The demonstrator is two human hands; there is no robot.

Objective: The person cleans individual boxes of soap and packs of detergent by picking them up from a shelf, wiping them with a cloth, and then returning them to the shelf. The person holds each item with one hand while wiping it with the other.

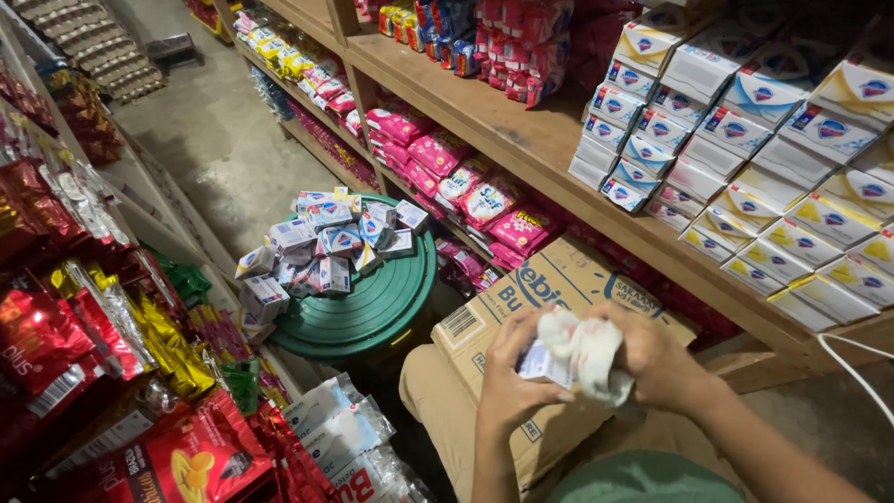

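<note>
- Left hand [510,373] grips a small soap box [543,361]; right hand [652,359] presses a white cloth [585,349] against it.
- Below: a cardboard carton [549,289].
- Wooden shelf [521,140] of soap boxes lines the shop aisle.

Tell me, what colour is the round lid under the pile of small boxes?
Green, seen in the head view: the ribbed round lid.

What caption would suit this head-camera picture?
Left hand holds a small soap box while right hand rubs it with a white cloth.
</note>
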